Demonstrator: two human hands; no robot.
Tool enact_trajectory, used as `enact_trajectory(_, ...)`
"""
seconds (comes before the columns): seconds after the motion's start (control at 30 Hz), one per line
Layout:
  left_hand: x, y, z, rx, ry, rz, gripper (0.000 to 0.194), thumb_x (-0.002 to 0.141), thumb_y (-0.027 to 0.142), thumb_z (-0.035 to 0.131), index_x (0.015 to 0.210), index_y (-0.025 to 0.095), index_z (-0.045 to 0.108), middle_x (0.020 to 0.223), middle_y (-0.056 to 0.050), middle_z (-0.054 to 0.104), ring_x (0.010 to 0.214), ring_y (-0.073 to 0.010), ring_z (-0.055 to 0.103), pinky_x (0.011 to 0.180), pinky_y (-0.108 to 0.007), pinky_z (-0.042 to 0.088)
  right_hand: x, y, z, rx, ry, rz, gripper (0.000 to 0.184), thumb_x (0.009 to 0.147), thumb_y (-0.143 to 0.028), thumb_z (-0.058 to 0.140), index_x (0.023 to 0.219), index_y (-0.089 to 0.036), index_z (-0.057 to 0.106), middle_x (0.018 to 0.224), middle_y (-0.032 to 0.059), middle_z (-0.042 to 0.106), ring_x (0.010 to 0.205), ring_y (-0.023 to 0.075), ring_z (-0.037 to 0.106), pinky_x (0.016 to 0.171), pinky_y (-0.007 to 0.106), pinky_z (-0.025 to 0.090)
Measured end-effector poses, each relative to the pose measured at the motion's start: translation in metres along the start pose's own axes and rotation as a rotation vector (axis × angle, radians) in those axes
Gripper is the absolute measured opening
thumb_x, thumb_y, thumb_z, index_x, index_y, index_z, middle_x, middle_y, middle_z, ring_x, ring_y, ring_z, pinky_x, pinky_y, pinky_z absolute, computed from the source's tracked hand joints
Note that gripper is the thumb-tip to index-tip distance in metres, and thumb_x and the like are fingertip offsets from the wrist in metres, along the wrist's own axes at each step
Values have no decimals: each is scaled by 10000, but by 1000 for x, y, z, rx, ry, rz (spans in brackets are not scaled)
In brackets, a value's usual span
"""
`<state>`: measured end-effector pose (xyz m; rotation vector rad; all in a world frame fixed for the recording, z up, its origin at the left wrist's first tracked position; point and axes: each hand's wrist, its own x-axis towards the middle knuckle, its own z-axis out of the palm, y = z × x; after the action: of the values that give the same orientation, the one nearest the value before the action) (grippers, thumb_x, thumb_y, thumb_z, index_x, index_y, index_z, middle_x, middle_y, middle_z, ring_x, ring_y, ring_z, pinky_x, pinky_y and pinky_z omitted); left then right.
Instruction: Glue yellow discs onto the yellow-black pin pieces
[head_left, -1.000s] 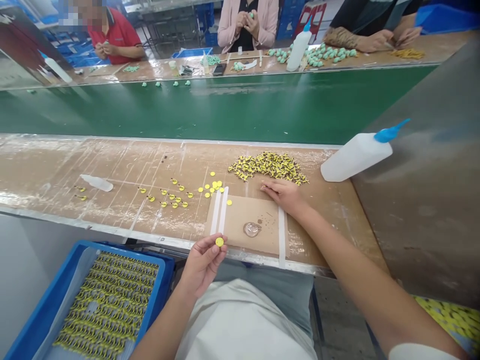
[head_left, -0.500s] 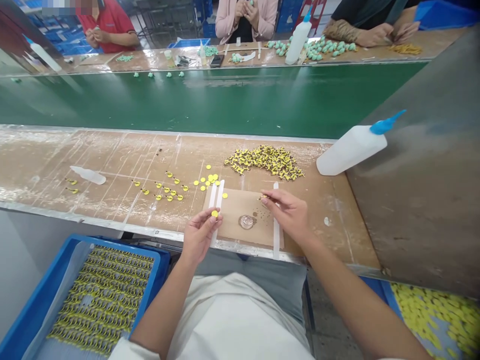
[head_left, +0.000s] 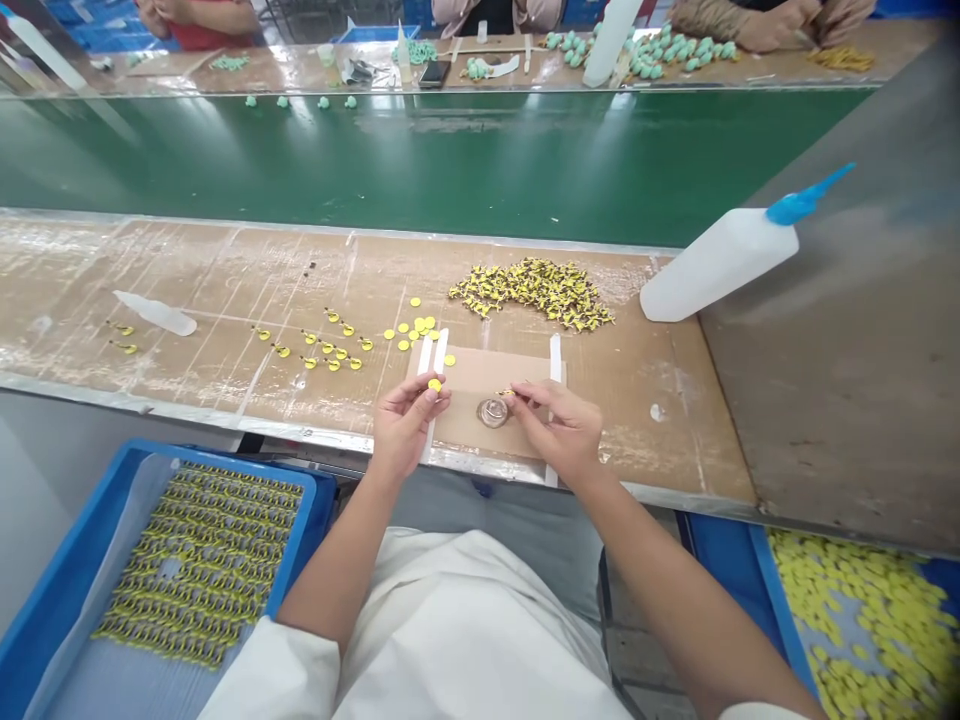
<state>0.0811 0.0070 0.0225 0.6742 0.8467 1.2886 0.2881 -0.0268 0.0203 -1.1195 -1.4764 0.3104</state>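
Observation:
My left hand (head_left: 409, 425) pinches a small yellow disc (head_left: 434, 385) between thumb and fingertips, just above the near edge of a cardboard mat (head_left: 469, 375). My right hand (head_left: 559, 430) holds a tiny yellow-and-black piece (head_left: 508, 393) in its fingertips, close to a small clear dish of glue (head_left: 493, 411) on the mat. White strips (head_left: 439, 350) lie across the mat. Beyond it are a heap of yellow-and-black pieces (head_left: 532, 293), loose yellow discs (head_left: 412, 335), and a scattered group of finished-looking yellow pieces (head_left: 319, 345).
A large glue bottle with a blue nozzle (head_left: 720, 265) lies at the bench's right end. Blue crates hold rows of yellow pieces (head_left: 217, 462) at lower left and yellow discs (head_left: 772, 600) at lower right. A green belt (head_left: 420, 160) separates me from co-workers' bench.
My hands have come closer together over the mat, and my right hand now holds a small piece near the glue dish. The view has tilted down, so the lower-right crate shows more.

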Motion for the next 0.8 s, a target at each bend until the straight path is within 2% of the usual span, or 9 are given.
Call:
enact_trajectory(0.07,0,0,0,-1,-2,4,275,717,247,861,979,205,790,988,-55,784,816,-124,749,773,-201,602,1,1,0,-11,3,7,231,838,-131,746,1039,-243,764,875,36,770,720,164,699,687,305,589)
enact_trajectory(0.23,1,0,0,-3,-29,11,255,737,233,846,984,201,790,991,-52,782,816,-116,747,774,-186,599,7,4,1,16,-48,-50,261,864,-94,700,1071,-241,760,911,49,770,812,182,720,742,323,593)
enact_trajectory(0.47,1,0,0,-3,-25,5,253,734,245,847,977,204,791,991,-57,782,810,-121,747,771,-196,602,7,6,3,55,-125,-91,353,862,-60,686,1137,-274,745,927,45,760,818,180,708,737,329,584)
enact_trajectory(0.8,1,0,0,-5,-34,-6,241,742,237,843,976,210,793,987,-46,778,806,-108,745,770,-178,603,8,4,2,65,-144,-95,356,872,-56,672,1147,-271,742,936,59,756,826,185,704,737,337,587)
